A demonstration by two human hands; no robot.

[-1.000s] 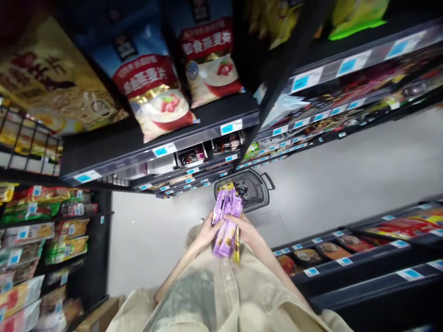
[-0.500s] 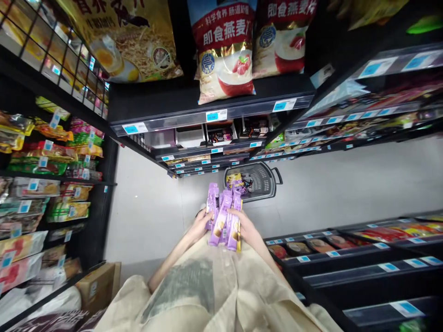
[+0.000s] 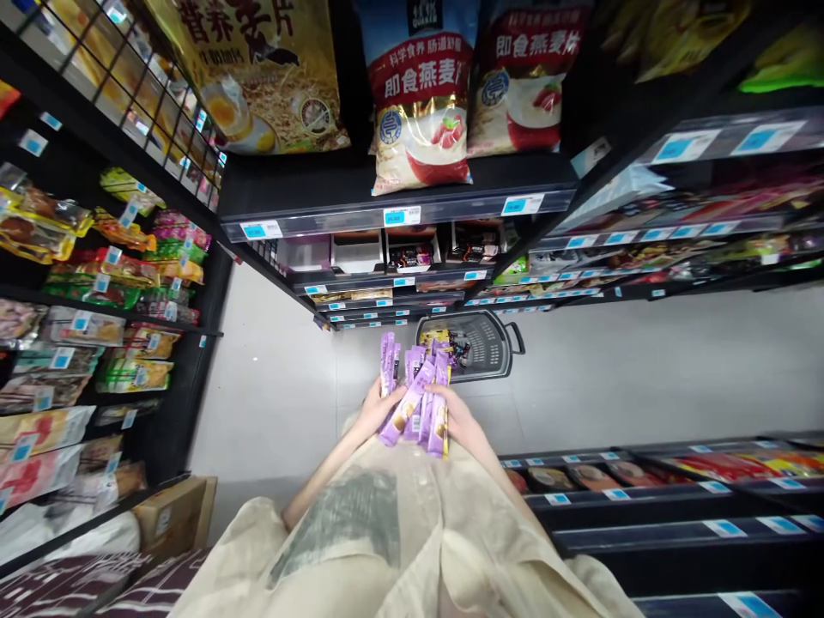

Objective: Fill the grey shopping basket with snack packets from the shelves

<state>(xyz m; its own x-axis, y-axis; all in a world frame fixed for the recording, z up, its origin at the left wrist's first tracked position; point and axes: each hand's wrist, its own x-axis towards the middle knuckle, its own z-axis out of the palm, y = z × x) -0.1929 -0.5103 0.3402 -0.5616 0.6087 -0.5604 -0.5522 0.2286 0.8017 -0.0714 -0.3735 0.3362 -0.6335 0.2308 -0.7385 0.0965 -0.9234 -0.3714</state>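
Observation:
Several slim purple snack packets [image 3: 408, 407] are fanned out between my two hands, low in front of my shirt. My left hand [image 3: 375, 409] is closed around some upright packets, its thumb at the edge of a slanted packet. Closed on the other side, my right hand [image 3: 456, 418] grips a bunch with its thumb across the front; a yellow edge shows on one packet. Just beyond the hands, a grey shopping basket [image 3: 493, 343] stands on the floor, with yellow, purple and dark packets in its left end. My fingers behind the packets are hidden.
A shelf [image 3: 309, 204] ahead carries large oatmeal bags [image 3: 421, 103] above boxes of small packets [image 3: 412, 254]. Bagged snacks [image 3: 96, 275] fill the rack at left, near a cardboard box [image 3: 173, 515]. Low shelving [image 3: 618, 493] stands at right.
The slanted packet has tilted further and moved left, to my left thumb. My left hand has come slightly inward and up. The view has shifted slightly.

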